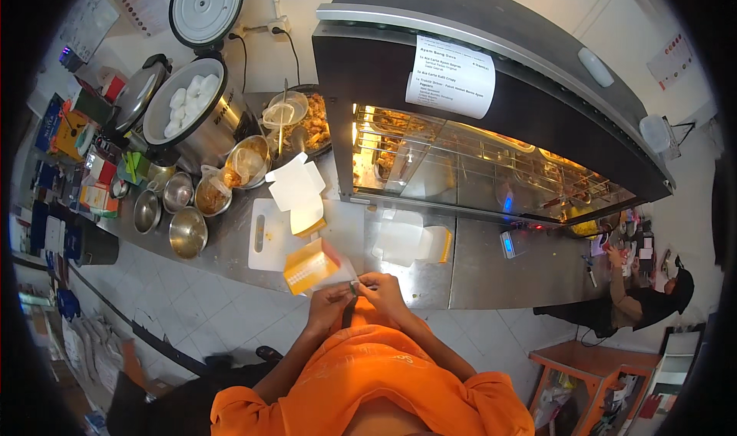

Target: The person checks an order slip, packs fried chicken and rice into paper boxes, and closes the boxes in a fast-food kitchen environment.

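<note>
In front of my body, at the counter's near edge, my left hand [330, 305] and my right hand [385, 293] meet with fingers bent together. Both are closed at the white lower flap of a yellow-and-white food carton [310, 267]. A tiny dark spot shows between the fingertips; what it is I cannot make out. Just beyond, a second carton [298, 186] stands unfolded with its white lid up on a white cutting board [265, 255]. To the right, a third open carton [403, 239] lies on the steel counter [491, 282], its white inside showing.
A lit glass food warmer [476, 160] with a paper slip [451, 77] runs along the back. At left stand an open cooker [192, 102] holding white bundles, metal bowls [188, 232] and a pan of fried food [315, 121]. A person [652, 298] works at far right.
</note>
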### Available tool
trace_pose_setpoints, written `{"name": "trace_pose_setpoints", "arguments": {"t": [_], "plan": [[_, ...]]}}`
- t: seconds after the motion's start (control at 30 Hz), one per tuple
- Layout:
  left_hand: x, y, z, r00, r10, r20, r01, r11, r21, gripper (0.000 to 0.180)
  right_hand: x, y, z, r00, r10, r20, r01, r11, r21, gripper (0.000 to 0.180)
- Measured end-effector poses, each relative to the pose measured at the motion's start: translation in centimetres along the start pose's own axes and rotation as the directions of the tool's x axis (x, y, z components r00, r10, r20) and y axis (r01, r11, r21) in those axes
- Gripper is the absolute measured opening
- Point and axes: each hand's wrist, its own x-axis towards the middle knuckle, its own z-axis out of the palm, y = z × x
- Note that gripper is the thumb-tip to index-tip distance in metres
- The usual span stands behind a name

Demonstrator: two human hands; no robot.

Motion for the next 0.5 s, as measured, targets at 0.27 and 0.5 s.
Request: {"name": "trace_pose_setpoints", "arguments": {"t": [0.27,0.5], "plan": [[0.4,0.3,0.1,0.994,0.083,-0.074,-0.069,0.981,0.180,0.023,0.4,-0.6,-0.6,0.997,0.009,0.075,-0.018,0.993,0.115,0.020],[1.5,0.3,0.3,0.999,0.024,-0.048,-0.025,0.999,-0.021,0.022,1.4,-1.4,-0.6,1.000,-0.026,-0.006,0.026,0.996,0.083,0.016]]}}
